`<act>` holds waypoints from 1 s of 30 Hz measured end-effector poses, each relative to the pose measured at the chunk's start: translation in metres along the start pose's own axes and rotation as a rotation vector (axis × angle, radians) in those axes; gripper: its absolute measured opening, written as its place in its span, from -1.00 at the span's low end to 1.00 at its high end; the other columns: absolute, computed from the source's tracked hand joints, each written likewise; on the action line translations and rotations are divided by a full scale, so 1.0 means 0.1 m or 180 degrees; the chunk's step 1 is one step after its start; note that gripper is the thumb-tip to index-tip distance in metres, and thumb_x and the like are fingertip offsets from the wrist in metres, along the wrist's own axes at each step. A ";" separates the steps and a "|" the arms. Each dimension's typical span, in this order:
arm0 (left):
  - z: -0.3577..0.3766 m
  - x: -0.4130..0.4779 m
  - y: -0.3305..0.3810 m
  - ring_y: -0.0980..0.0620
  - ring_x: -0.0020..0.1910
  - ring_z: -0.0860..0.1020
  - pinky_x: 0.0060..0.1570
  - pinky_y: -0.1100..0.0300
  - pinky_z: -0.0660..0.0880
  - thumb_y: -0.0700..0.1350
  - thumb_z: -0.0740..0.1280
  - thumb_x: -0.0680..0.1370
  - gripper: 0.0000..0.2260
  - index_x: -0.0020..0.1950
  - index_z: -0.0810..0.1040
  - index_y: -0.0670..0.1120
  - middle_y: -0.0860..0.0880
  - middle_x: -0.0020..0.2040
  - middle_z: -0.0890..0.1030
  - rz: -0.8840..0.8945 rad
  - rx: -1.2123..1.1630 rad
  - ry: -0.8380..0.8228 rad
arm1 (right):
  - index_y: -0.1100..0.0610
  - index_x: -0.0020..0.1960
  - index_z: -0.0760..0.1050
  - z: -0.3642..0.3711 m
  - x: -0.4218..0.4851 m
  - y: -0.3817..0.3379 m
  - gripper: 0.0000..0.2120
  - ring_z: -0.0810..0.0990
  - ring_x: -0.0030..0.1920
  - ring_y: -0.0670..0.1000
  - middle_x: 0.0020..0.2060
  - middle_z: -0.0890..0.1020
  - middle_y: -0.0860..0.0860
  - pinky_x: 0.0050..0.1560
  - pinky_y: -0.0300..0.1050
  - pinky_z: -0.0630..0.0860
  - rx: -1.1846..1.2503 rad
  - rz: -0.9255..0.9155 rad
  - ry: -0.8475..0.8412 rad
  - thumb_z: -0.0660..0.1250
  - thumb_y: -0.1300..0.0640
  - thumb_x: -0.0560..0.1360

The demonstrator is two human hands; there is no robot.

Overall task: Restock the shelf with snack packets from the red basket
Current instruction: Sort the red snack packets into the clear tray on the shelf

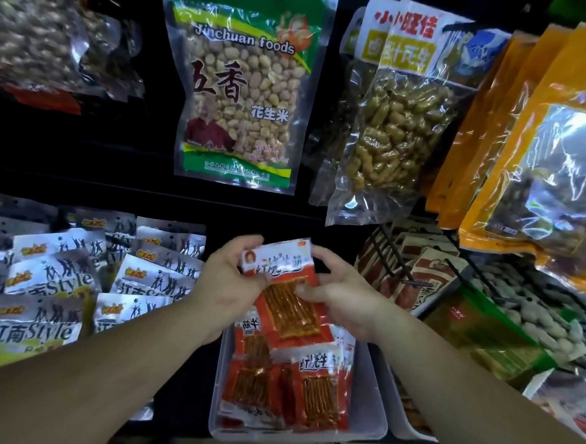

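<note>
Head view, single frame. Left hand [228,279] and right hand [340,300] both hold one red snack packet [290,300] at scene centre. The left hand's fingers curl over the packet's white header at its upper left, thumb on the front. The right hand pinches the right edge, thumb on the clear window, fingers behind. The packet is tilted, header toward the far left, raised over the far end of a translucent bin [371,408]. The bin holds more matching packets [320,395] lying flat and overlapping; brown strips show through their windows. Left of the bin, silver packets [51,275] lie stacked in overlapping rows on the shelf. Hanging above, far centre, is a green-topped peanut bag [244,95]. Right of it hangs a clear bag of shelled-looking nuts [393,132], then orange bags [546,151] at far right. Lower right, brown-and-white packets [429,274] sit behind black wire dividers [392,258]; their contents cannot be made out.
</note>
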State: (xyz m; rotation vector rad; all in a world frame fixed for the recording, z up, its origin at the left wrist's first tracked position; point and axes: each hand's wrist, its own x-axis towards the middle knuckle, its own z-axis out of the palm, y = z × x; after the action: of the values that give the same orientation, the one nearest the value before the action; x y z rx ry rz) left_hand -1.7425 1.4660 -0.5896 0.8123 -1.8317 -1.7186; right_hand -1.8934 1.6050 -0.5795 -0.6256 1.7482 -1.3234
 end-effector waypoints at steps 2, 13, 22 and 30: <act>-0.04 0.00 -0.02 0.11 -0.01 0.70 -0.15 0.17 0.67 -0.25 0.56 0.49 -0.21 0.57 0.28 0.22 0.03 0.13 0.67 -0.0326 -0.0176 -0.0126 | -0.14 0.49 0.43 0.01 0.01 0.03 -0.33 0.71 0.17 0.21 0.11 0.74 0.15 0.28 0.32 0.58 0.0061 -0.0125 0.0251 0.49 0.36 0.52; -0.04 -0.13 -0.03 0.13 -0.04 0.69 -0.23 0.30 0.62 -0.36 0.48 0.53 -0.37 0.51 0.46 0.09 -0.02 0.15 0.65 -0.0378 -0.0236 -0.0597 | -0.32 0.51 0.34 -0.01 -0.02 0.04 -0.18 0.73 0.15 0.13 0.12 0.74 0.10 0.13 0.22 0.67 0.0030 -0.0099 -0.0078 0.43 0.42 0.53; -0.09 -0.08 -0.03 -0.09 -0.05 0.74 -0.14 0.11 0.69 -0.43 0.53 0.45 -0.45 0.36 0.59 -0.03 -0.15 0.20 0.61 -0.0567 -0.0505 -0.0542 | 0.03 0.44 0.54 -0.05 -0.09 0.04 -0.29 0.75 0.08 0.25 0.16 0.68 0.13 0.03 0.08 0.71 0.0125 0.0039 -0.0375 0.47 0.56 0.42; -0.15 -0.05 -0.11 -0.04 0.04 0.72 0.03 0.00 0.69 -0.39 0.60 0.38 -0.37 0.36 0.58 0.06 -0.04 0.20 0.63 -0.0586 -0.0279 -0.0844 | -0.04 0.38 0.55 -0.10 -0.09 0.06 -0.46 0.74 0.14 0.17 0.15 0.73 0.10 0.12 0.15 0.69 0.0259 -0.0081 -0.0049 0.42 0.44 0.54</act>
State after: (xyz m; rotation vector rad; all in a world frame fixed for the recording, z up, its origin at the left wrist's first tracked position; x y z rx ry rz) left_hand -1.7269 1.4586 -0.5994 0.7678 -1.8816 -2.0948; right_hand -1.8967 1.6195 -0.5811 -0.6125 1.6702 -1.3966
